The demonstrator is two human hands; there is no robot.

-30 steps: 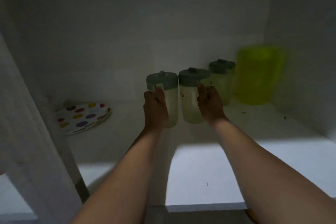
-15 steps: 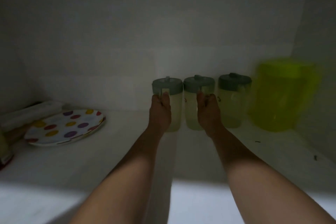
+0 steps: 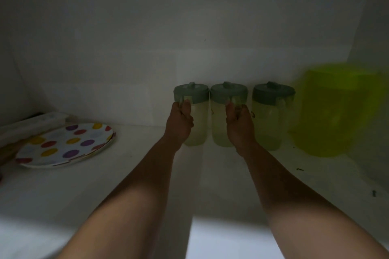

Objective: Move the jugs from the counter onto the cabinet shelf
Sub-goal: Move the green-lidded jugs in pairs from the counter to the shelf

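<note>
Three clear jugs with grey-green lids stand in a row at the back of the white cabinet shelf [image 3: 130,174]. My left hand [image 3: 180,123] grips the handle of the left jug [image 3: 199,115]. My right hand [image 3: 239,124] grips the handle of the middle jug [image 3: 219,120]. Both jugs stand upright, side by side and touching, with their bases on the shelf. The right jug [image 3: 270,118] stands free just beside them.
A large translucent yellow-green pitcher [image 3: 332,111] stands at the far right by the cabinet side wall. A polka-dot plate [image 3: 65,145] lies at the left, with a whitish flat thing [image 3: 31,122] behind it. Dark specks dot the shelf at the right.
Both hands have pushed their jugs deeper into the cabinet, level with the third jug near the back wall. The view has moved closer in.
</note>
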